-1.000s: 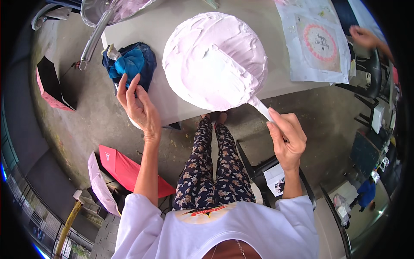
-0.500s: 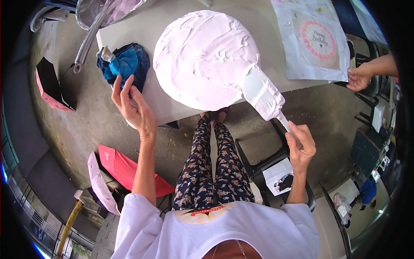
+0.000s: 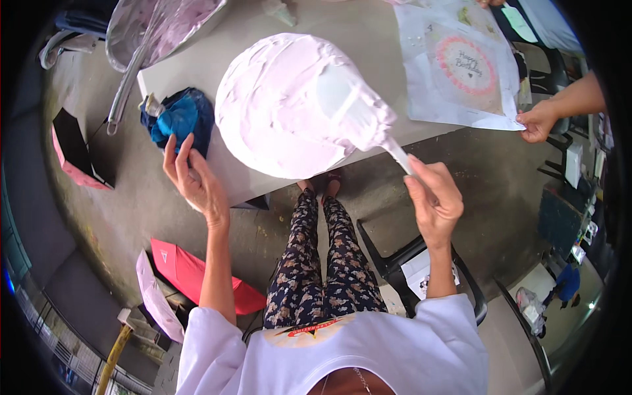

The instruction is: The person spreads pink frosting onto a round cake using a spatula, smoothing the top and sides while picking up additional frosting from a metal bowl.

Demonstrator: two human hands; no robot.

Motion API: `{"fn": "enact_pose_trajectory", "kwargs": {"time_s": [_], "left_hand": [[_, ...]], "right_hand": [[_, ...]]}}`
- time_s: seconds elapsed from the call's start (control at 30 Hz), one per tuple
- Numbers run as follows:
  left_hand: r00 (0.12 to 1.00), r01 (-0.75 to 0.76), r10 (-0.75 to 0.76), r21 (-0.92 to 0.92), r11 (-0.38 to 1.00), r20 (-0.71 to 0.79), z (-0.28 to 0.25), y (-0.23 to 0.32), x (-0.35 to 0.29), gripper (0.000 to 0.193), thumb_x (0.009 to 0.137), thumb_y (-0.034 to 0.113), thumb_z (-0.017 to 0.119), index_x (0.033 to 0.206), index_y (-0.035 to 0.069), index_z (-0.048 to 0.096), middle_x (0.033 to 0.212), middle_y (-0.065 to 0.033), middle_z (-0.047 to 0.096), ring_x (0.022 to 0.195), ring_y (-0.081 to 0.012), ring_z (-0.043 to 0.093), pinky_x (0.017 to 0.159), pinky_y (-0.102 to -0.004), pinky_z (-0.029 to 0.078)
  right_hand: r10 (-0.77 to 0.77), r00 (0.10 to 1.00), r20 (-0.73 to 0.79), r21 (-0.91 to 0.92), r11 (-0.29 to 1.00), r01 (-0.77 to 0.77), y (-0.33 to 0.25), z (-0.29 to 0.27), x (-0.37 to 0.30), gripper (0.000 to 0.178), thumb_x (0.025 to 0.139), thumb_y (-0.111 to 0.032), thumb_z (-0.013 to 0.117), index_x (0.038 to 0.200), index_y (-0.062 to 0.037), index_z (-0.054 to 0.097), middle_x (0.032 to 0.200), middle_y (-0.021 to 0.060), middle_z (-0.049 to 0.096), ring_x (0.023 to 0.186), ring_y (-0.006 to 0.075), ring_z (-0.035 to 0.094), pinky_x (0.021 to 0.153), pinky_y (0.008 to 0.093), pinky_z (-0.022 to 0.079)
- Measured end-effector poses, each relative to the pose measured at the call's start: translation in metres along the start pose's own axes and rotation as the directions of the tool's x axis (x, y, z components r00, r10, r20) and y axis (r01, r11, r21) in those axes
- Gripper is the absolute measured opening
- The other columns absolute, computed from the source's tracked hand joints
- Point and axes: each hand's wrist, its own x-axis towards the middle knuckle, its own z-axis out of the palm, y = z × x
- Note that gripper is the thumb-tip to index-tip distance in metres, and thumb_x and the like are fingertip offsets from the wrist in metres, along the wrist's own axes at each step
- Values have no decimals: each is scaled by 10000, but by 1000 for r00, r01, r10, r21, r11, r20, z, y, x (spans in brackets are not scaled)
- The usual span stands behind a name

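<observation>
A round cake (image 3: 266,108) thickly coated in pale pink icing is in front of me at the table's near edge. My right hand (image 3: 436,201) pinches the thin handle of a spatula (image 3: 352,105), whose broad white blade lies over the cake's right side. Pink icing is smeared on the blade, mostly near the handle. At the cake's left, my left hand (image 3: 197,181) is raised with fingers apart and holds nothing. Its fingertips overlap a crumpled bundle of blue cloth (image 3: 179,122) in the view; whether they touch it I cannot tell.
A metal bowl (image 3: 115,46) with pink icing stands at the far left, a whisk (image 3: 128,85) reaching over its rim. At the right, another person's hand (image 3: 538,122) holds the corner of a printed cake-design sheet (image 3: 421,99). Below are a black chair (image 3: 395,260) and a red umbrella (image 3: 181,266).
My right hand has moved left and up, carrying the spatula blade further over the cake. My left hand stays open by the blue bundle. The other person's sheet has tilted slightly.
</observation>
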Motion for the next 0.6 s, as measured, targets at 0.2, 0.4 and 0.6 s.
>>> {"fn": "enact_pose_trajectory", "kwargs": {"time_s": [0.2,0.4,0.6], "left_hand": [[999,34,-35,11,999,4,-2,-1,0,230,950,87,513,1126,83,662,1316,-81,478,1167,-186,474,838,-278,416],[999,47,-47,-1,999,4,0,5,-1,224,945,83,521,1108,87,675,1310,-78,483,1137,-178,481,818,-265,415],[1000,-2,2,-7,1000,-26,-2,0,0,221,940,69,521,1100,74,674,1304,-92,489,1124,-198,493,875,-277,412]], "right_hand": [[67,998,-19,-42,997,-67,5,-6,-4,311,814,73,666,1107,-28,680,801,31,601,644,85,497,545,214,389],[195,975,-103,1,981,-196,4,-22,-22,275,837,62,646,1104,4,671,809,21,586,677,73,488,577,205,388],[99,994,-54,-45,994,-102,-17,-11,-9,312,815,64,667,1111,-34,679,815,24,592,658,84,491,557,223,397]]}}
